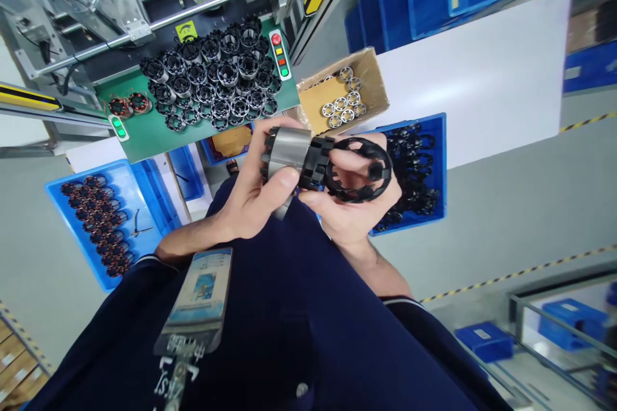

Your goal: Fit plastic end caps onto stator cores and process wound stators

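Note:
In front of my body, my left hand [253,196] is closed around a silver stator core [292,149] with black plastic teeth on its left end. Another bit of silver metal shows below my left thumb; whether it is part of the same core I cannot tell. Against the core's right end sits a black slotted plastic ring [315,164], pinched at its lower edge by my right hand [349,215]. A second black plastic ring [387,170], wider and seen face-on, is also in my right hand, with fingers through its opening.
Many black-and-silver stator cores [226,74] stand on a green machine bed [154,148] with push buttons. A cardboard box [380,80] holds small silver rings. Right of me, a blue bin [444,167] holds black rings; at left, a blue tray [139,186] holds copper-wound stators.

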Action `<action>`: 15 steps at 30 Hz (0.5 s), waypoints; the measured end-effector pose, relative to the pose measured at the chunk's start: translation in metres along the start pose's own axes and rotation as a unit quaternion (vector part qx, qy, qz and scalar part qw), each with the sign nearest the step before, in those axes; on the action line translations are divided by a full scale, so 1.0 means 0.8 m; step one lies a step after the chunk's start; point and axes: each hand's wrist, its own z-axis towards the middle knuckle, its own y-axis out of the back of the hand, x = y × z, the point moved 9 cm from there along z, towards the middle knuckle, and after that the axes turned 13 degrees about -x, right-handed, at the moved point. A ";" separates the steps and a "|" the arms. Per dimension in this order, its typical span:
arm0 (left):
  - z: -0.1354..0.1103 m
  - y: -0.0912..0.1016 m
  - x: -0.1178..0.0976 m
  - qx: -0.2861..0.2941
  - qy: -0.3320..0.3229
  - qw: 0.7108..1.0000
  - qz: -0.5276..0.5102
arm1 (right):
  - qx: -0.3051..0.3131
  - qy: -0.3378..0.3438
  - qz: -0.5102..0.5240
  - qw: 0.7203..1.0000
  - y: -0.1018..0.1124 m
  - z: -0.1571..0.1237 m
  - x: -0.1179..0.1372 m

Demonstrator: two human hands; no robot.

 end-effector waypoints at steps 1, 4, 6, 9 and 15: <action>-0.002 -0.001 0.000 0.000 0.003 1.000 0.001 | 0.003 -0.003 -0.004 1.000 0.001 0.000 0.000; -0.005 -0.003 0.002 0.004 0.008 1.000 -0.004 | -0.004 -0.024 0.013 1.000 0.008 0.000 0.000; -0.005 -0.003 0.004 0.008 0.010 1.000 -0.008 | -0.008 -0.035 0.026 0.999 0.012 0.000 -0.001; -0.006 -0.005 0.006 0.031 0.007 0.999 -0.006 | 0.008 -0.041 0.025 0.999 0.012 -0.002 -0.003; -0.007 -0.011 -0.001 0.072 -0.031 0.996 0.028 | -0.006 -0.041 0.053 0.998 0.011 -0.002 -0.004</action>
